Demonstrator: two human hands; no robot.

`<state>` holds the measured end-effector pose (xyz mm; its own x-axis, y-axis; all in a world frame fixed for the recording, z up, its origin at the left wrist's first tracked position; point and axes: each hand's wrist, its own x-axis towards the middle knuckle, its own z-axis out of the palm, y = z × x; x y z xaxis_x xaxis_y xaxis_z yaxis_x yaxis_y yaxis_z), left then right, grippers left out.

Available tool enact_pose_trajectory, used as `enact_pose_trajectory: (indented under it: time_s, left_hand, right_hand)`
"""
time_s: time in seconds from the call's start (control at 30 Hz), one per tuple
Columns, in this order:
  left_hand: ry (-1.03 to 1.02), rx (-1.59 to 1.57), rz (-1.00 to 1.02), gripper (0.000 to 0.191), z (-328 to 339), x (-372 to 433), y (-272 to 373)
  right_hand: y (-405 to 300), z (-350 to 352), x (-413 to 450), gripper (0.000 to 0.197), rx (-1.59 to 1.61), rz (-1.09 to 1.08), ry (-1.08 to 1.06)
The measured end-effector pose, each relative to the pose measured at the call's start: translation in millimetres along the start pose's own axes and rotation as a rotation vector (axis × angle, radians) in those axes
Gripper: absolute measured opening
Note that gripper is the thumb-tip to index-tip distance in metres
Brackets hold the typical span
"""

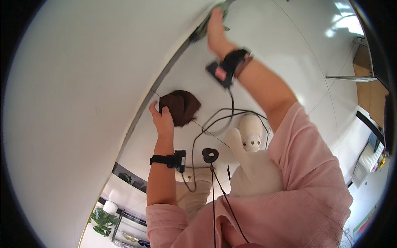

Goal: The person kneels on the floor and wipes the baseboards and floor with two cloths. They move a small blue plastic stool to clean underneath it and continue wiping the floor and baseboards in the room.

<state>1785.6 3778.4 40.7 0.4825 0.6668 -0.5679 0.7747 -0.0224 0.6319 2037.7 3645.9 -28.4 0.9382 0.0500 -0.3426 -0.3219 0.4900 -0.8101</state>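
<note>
My left hand point(162, 118) holds a dark brown cloth-like item point(180, 108) by its left edge, thumb on top, beside the foot of the white wall. My right hand point(217, 18) reaches far up to the wall's base and rests on a grey-green cloth point(206, 27) there. Its fingers are blurred and partly hidden, so its grip is unclear. A black strap with a small device sits on each wrist, the left one point(178, 160) and the right one point(225, 69), with black cables attached.
The white wall point(93, 93) fills the left side, with a grey skirting point(169, 65) along the pale tiled floor point(279, 46). Black cable point(214, 122) loops over the floor by my shoe point(250, 127). A green plant point(104, 220) and rack stand lower left; cardboard point(366, 90) lies at the right.
</note>
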Motion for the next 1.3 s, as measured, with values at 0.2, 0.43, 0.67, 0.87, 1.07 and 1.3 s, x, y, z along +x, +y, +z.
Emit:
enact_pose_trajectory:
  time_s: [0.2, 0.43, 0.67, 0.87, 1.07, 1.3]
  left_hand:
    - [-0.541, 1.254, 0.547, 0.023, 22, -66, -44]
    - [-0.606, 1.517, 0.690, 0.024, 92, -81, -90]
    - [-0.578, 1.333, 0.788, 0.007, 105, -80, -27]
    - [-0.861, 1.154, 0.947, 0.016, 67, -118, 39]
    - [-1.097, 1.262, 0.923, 0.016, 8, -135, 65]
    - [-1.107, 0.998, 1.060, 0.017, -28, -130, 95]
  right_hand:
    - [-21, -3, -11, 0.062, 0.050, 0.289, 0.049]
    - [-12, 19, -58, 0.066, -0.121, 0.263, -0.091]
    - [-52, -9, 2, 0.060, 0.207, 0.290, -0.035]
    - [1, -5, -20, 0.059, 0.247, 0.292, -0.094]
    - [-42, 1, 29, 0.046, -0.010, 0.143, 0.207]
    - [-48, -26, -36, 0.024, 0.021, 0.237, -0.080]
